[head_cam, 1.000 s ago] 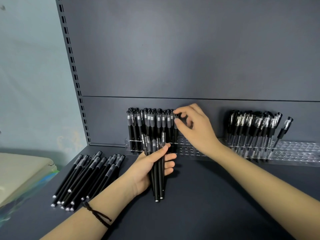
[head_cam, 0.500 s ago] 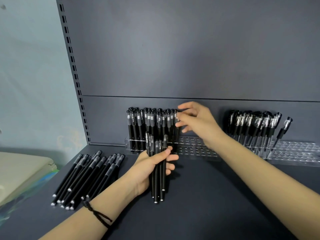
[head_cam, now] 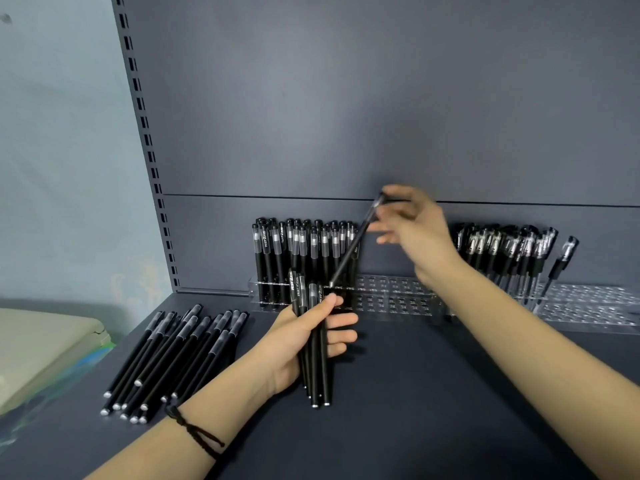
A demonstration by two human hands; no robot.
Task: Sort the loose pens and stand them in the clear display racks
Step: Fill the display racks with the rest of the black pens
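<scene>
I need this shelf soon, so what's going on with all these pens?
A person is filling a display. The left hand grips a bundle of pens; the right hand holds a single pen tilted over the partly filled left rack. More loose pens lie on the shelf to the left.

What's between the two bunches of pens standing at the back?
In the head view, only empty holes of the clear rack; the right hand, pinching one pen, crosses in front.

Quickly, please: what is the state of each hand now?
Left hand: grips a bundle of black pens.
Right hand: pinches one tilted pen by its upper end.
</scene>
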